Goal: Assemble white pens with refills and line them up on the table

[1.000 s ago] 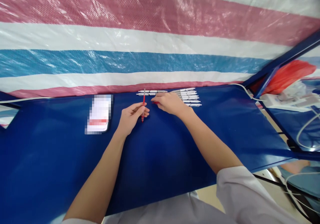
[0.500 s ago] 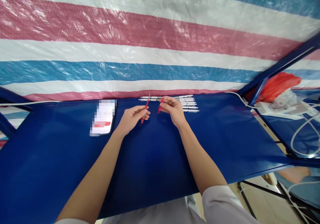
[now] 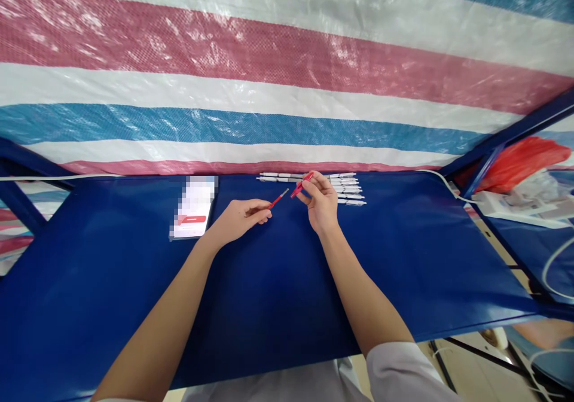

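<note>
A slim red pen (image 3: 278,198) is pinched between the thumb and fingers of my left hand (image 3: 242,219), its greyish tip pointing up and right. In my right hand (image 3: 323,204) is a short red pen cap (image 3: 301,186), tilted with its lower end toward the pen tip. A small gap separates the two pieces. Behind my right hand lie several white pens (image 3: 348,189) in a row on the blue table (image 3: 269,294); my fingers cover part of them.
A phone (image 3: 194,210) with a lit, partly blurred screen lies left of my left hand. Striped plastic sheeting (image 3: 251,91) rises along the table's back edge. Blue metal frame bars (image 3: 482,171) stand at the right, near a red plastic bag (image 3: 524,160) and a white cable (image 3: 442,180).
My left hand has tipped the pen from nearly upright to slanting toward the right. My right hand has turned the cap so its lower end faces the pen tip. The view has shifted slightly.
</note>
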`<state>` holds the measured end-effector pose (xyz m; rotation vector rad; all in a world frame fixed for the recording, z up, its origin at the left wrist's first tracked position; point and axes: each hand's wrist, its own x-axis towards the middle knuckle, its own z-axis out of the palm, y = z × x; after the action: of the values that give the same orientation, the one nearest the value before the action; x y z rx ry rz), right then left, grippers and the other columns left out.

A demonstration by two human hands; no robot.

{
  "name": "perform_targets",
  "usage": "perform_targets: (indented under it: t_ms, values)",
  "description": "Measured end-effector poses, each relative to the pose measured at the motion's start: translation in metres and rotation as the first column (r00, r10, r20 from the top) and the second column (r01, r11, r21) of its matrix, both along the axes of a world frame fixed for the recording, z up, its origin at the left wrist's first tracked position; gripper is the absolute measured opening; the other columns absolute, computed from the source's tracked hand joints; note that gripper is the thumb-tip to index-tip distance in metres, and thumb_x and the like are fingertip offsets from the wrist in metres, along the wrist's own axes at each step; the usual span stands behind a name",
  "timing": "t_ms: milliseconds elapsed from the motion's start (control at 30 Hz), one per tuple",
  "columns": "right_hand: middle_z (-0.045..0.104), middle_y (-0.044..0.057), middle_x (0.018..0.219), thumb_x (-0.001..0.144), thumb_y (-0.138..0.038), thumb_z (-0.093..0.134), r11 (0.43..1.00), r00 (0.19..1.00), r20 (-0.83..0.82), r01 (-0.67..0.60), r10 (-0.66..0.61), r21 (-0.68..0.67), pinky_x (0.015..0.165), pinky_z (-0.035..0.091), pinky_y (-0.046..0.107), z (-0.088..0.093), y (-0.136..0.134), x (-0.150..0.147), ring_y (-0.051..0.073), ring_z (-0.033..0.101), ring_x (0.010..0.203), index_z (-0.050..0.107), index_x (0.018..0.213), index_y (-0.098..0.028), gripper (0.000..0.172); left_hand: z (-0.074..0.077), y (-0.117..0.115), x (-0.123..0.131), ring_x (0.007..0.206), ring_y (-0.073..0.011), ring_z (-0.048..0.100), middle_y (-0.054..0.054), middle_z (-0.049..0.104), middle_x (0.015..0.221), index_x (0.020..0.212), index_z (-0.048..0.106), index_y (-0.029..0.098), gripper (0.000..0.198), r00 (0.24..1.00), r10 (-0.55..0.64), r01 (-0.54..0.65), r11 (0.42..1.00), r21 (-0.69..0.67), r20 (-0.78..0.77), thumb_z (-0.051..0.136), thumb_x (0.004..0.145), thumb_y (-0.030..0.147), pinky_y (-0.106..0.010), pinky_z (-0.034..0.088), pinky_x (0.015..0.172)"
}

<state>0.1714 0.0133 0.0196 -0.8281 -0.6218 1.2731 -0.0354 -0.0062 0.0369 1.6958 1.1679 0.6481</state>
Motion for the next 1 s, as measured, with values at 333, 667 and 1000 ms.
perform_targets:
  t_ms: [333, 667, 1000]
  values:
    - [0.072, -0.005, 0.089, 0.061, -0.021, 0.081, 0.992, 0.988, -0.089, 0.130, -0.130, -0.009, 0.064, 0.061, 0.023, 0.0080, -0.0011, -0.0014, 0.011, 0.071, 0.078, 0.068, 0.090, -0.026, 0.032, 0.0062, 0.0001, 0.0025, 0.074, -0.0146, 0.067, -0.002, 0.073, 0.083, 0.103, 0.071, 0.020, 0.025, 0.997, -0.046, 0.045, 0.999, -0.015, -0.057, 0.060, 0.088, 0.037, -0.025, 0.054, 0.073]
    - [0.072, -0.005, 0.092, 0.065, -0.023, 0.079, 0.995, 0.995, 0.000, 0.102, -0.102, 0.019, 0.067, 0.061, 0.024, 0.0037, -0.0004, -0.0005, 0.012, 0.071, 0.080, 0.065, 0.092, -0.027, 0.031, 0.0022, 0.0020, 0.0049, 0.072, -0.0143, 0.067, -0.002, 0.073, 0.083, 0.103, 0.071, 0.020, 0.025, 0.997, -0.059, 0.058, 0.998, -0.005, -0.059, 0.061, 0.088, 0.036, -0.025, 0.054, 0.072]
    - [0.072, -0.004, 0.093, 0.066, -0.023, 0.078, 0.995, 0.995, -0.029, 0.091, -0.092, -0.028, 0.064, 0.060, 0.023, 0.0060, -0.0031, -0.0015, 0.012, 0.071, 0.081, 0.065, 0.092, -0.027, 0.029, 0.0007, 0.0004, 0.0063, 0.072, -0.0150, 0.068, -0.001, 0.073, 0.081, 0.102, 0.071, 0.020, 0.025, 0.997, -0.048, 0.048, 0.999, 0.002, -0.066, 0.060, 0.088, 0.038, -0.026, 0.055, 0.071]
